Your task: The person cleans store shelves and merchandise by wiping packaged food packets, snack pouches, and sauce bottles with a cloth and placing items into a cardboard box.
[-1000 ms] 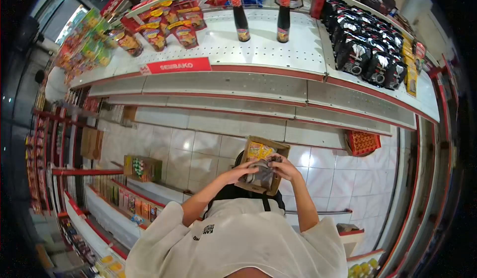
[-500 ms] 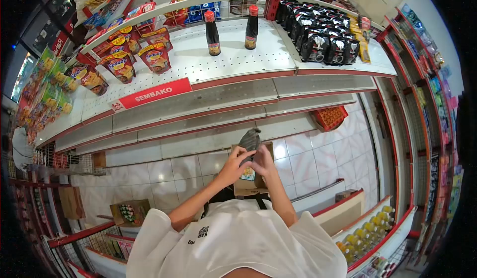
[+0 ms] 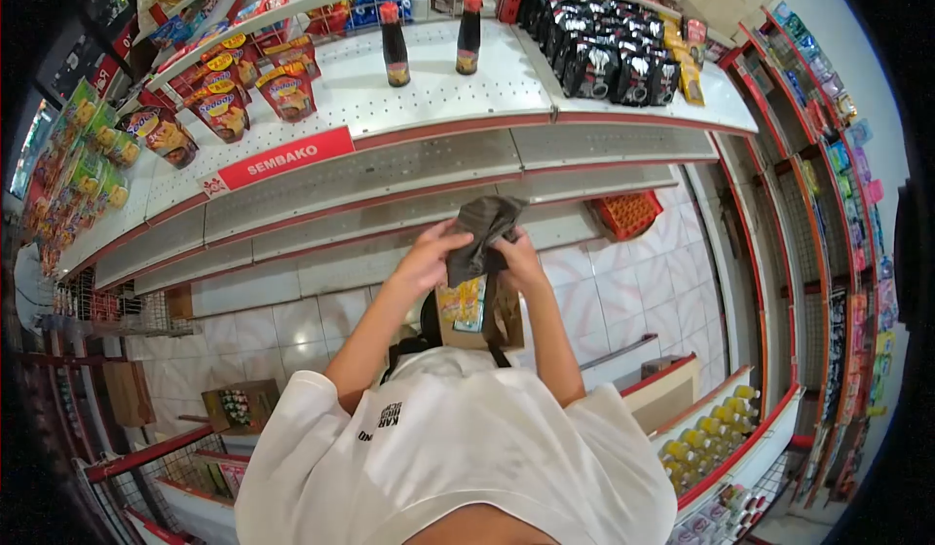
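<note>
A crumpled dark grey plastic bag [image 3: 482, 228] is stretched between my two hands. My left hand [image 3: 429, 255] grips its left edge with the thumb on top. At the lower right side, my right hand [image 3: 519, 258] pinches the bag. Below the bag, close to my body, is an open cardboard box [image 3: 504, 316] with yellow packets [image 3: 460, 303] inside; the bag hides its far part.
A white shelf unit ahead carries two sauce bottles [image 3: 394, 48], red Sedaap pouches [image 3: 222, 107] and black packs [image 3: 596, 63]. A red crate [image 3: 631, 216] stands on the floor. Yellow-capped bottles [image 3: 706, 438] are low at right; another carton [image 3: 242, 404] is at left.
The bag has been lifted away from the box towards the shelf and spread wider. My hands have moved apart, and the view has shifted slightly.
</note>
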### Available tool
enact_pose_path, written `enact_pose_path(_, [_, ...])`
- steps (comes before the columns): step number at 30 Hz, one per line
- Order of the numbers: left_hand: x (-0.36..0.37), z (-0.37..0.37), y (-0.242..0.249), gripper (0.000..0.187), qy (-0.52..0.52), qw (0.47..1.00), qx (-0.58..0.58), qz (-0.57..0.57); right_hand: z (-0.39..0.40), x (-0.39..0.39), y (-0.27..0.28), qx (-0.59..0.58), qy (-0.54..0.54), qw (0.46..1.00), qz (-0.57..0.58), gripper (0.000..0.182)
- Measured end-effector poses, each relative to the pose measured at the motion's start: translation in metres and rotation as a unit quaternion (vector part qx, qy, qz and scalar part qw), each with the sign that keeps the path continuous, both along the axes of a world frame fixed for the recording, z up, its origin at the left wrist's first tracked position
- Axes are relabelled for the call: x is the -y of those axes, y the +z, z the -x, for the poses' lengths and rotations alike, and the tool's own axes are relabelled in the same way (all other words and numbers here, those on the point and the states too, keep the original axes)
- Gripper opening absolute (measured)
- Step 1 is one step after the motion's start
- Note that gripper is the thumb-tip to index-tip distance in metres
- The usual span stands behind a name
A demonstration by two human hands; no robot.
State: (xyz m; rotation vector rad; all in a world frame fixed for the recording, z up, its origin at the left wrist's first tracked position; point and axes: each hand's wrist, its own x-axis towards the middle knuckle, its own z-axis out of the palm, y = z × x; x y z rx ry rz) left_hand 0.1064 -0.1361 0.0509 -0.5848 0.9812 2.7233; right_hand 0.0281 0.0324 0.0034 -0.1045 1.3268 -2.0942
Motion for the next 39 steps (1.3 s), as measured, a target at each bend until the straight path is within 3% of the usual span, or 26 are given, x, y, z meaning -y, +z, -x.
enact_pose_path(1, [0.003,-0.001,0.004,0.043,-0.016,1.000,-0.005,-0.007,-0.001,-0.003,0.009,0.008,-0.003,1.000,0.000,0.041])
enact_pose_path(4, [0.011,-0.007,0.017,0.032,0.022,1.000,0.001,0.013,0.002,-0.010,0.038,0.002,-0.010,0.999,-0.045,0.043])
enact_pose_path(8, [0.008,-0.010,0.034,0.027,0.115,0.979,-0.048,0.160,0.010,-0.013,0.030,-0.091,-0.001,0.995,-0.050,0.038])
enact_pose_path(10, [0.004,-0.009,0.030,0.026,0.125,0.961,-0.065,0.238,0.007,-0.010,0.033,-0.333,-0.143,0.888,-0.284,0.034])
enact_pose_path(12, [0.002,-0.004,0.029,0.025,0.139,0.935,-0.085,0.316,0.004,-0.013,0.037,-0.373,-0.152,0.865,-0.300,0.032])
enact_pose_path(14, [-0.008,-0.004,0.028,0.023,0.138,0.810,-0.162,0.547,-0.003,-0.011,0.037,-0.196,-0.007,0.970,-0.143,0.032])
enact_pose_path(15, [-0.018,-0.005,0.036,0.024,0.127,0.766,-0.179,0.604,-0.012,0.000,0.033,0.004,-0.031,1.000,-0.003,0.034])
enact_pose_path(16, [-0.030,-0.007,0.034,0.024,0.135,0.766,-0.183,0.601,-0.020,0.010,0.026,0.203,-0.051,0.969,0.134,0.038])
enact_pose_path(18, [-0.051,-0.007,0.028,0.031,-0.007,0.753,-0.245,0.611,-0.024,-0.002,0.011,0.260,-0.024,0.935,0.238,0.044])
enact_pose_path(19, [-0.053,-0.001,0.037,0.031,0.006,0.752,-0.249,0.610,-0.018,-0.006,-0.040,0.234,-0.051,0.930,0.280,0.041])
enact_pose_path(21, [-0.055,0.004,0.060,0.042,-0.101,0.748,-0.286,0.590,-0.018,-0.008,-0.009,0.189,-0.063,0.936,0.290,0.039])
enact_pose_path(22, [-0.046,0.024,0.067,0.051,-0.062,0.774,-0.270,0.570,-0.021,-0.007,0.009,0.151,-0.087,0.935,0.308,0.037])
enact_pose_path(23, [-0.036,0.045,0.087,0.051,0.068,0.706,-0.295,0.641,-0.017,-0.016,0.021,0.114,-0.068,0.972,0.192,0.035])
enact_pose_path(25, [-0.006,0.108,0.110,0.057,0.207,0.669,-0.228,0.677,-0.013,-0.031,0.003,0.120,-0.035,0.968,0.217,0.036])
enact_pose_path(26, [0.012,0.145,0.119,0.063,0.287,0.612,-0.246,0.694,-0.014,-0.035,-0.009,0.126,-0.003,0.964,0.236,0.037])
enact_pose_path(27, [0.026,0.180,0.125,0.069,0.365,0.550,-0.263,0.703,-0.017,-0.036,-0.016,-0.153,0.008,0.987,0.039,0.036])
enact_pose_path(28, [0.035,0.208,0.128,0.081,0.371,0.536,-0.209,0.729,-0.020,-0.038,-0.020,-0.159,0.007,0.986,0.044,0.036])
enact_pose_path(29, [0.039,0.233,0.124,0.065,0.420,0.527,-0.193,0.713,-0.023,-0.040,-0.023,-0.180,0.012,0.983,0.007,0.039])
enact_pose_path(30, [0.042,0.254,0.111,0.065,0.424,0.521,-0.194,0.715,-0.027,-0.043,-0.026,-0.201,0.020,0.979,-0.029,0.041])
enact_pose_path(32, [0.057,0.285,0.086,0.053,0.265,0.694,-0.078,0.665,-0.029,-0.042,-0.032,-0.246,0.039,0.963,-0.098,0.045])
enact_pose_path(34, [0.059,0.285,0.079,0.042,0.311,0.677,-0.129,0.654,-0.025,-0.045,-0.041,-0.278,0.054,0.951,-0.126,0.048])
enact_pose_path(35, [0.059,0.282,0.075,0.038,0.332,0.673,-0.156,0.642,-0.023,-0.050,-0.048,-0.032,0.014,0.995,0.089,0.053])
enact_pose_path(36, [0.053,0.267,0.081,0.037,0.334,0.681,-0.172,0.629,-0.019,-0.051,-0.052,0.221,-0.025,0.930,0.292,0.059])
enact_pose_path(37, [0.049,0.254,0.080,0.037,0.318,0.712,-0.196,0.595,-0.017,-0.052,-0.026,-0.150,0.029,0.988,-0.009,0.062])
enact_pose_path(38, [0.041,0.233,0.080,0.037,0.302,0.722,-0.214,0.585,-0.016,-0.051,0.005,-0.446,-0.008,0.820,-0.358,0.066])
enact_pose_path(39, [0.032,0.208,0.079,0.032,0.292,0.700,-0.216,0.615,-0.015,-0.052,0.026,-0.143,-0.069,0.986,-0.050,0.064])
